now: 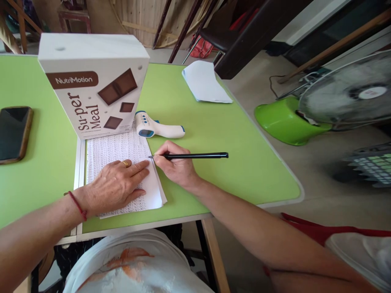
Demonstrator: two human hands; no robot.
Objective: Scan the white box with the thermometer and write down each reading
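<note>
My left hand (119, 183) lies flat with fingers stretched out on a stack of paper (113, 150) covered in rows of small handwriting. It wears a gold ring, and a red cord circles the wrist. My right hand (175, 165) grips a slim black pen (201, 155), its tip at the right edge of the top sheet. The pen lies nearly level, its far end pointing right. Just beyond the hands, a white and blue infrared thermometer (160, 128) rests on its side. A white NutriMotion box (91, 93) stands upright at the back of the paper, hiding its far edge.
The green table (244, 171) has a pale rim and a seam left of the paper. A phone (15, 134) lies at the left, folded white paper (207, 83) near the back edge. Right of the table, a fan (351, 93) is beside a green stool (287, 122).
</note>
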